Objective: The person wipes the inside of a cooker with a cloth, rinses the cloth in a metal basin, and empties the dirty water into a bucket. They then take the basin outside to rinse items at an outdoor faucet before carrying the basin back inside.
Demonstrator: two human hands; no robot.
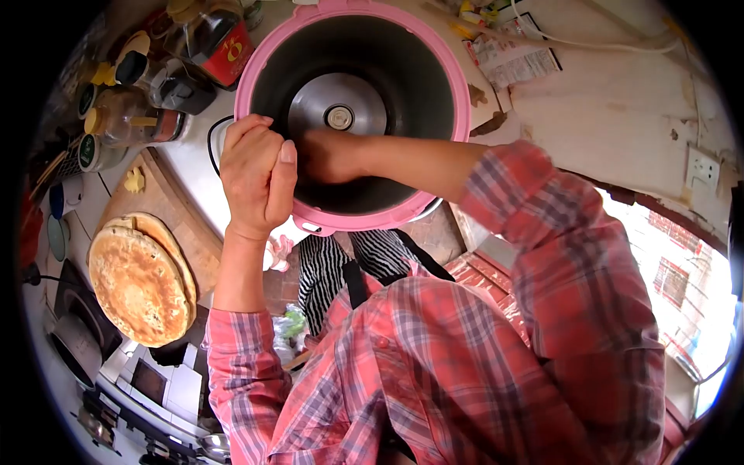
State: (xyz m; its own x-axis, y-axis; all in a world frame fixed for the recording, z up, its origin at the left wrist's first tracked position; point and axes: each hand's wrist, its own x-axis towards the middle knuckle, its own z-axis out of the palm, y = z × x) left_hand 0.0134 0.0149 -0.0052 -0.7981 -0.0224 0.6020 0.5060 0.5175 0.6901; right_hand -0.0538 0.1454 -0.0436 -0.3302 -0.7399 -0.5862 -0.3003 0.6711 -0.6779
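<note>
A rice cooker (462,101) with a pink rim stands tilted toward me, its inner pot out, so the round metal heating plate (308,105) shows at the bottom. My left hand (254,174) is closed around the left side of the rim, thumb uppermost. Inside the cooker, low against the dark wall, is my right hand (332,156). Its fingers are in shadow and partly behind my left hand, so whether they hold anything is hidden.
Left of the cooker, flatbreads (139,283) lie on a wooden board (182,201). Jars and bottles (128,116) crowd the upper left. A printed packet (511,58) lies at upper right, and a wall socket (703,168) is at far right.
</note>
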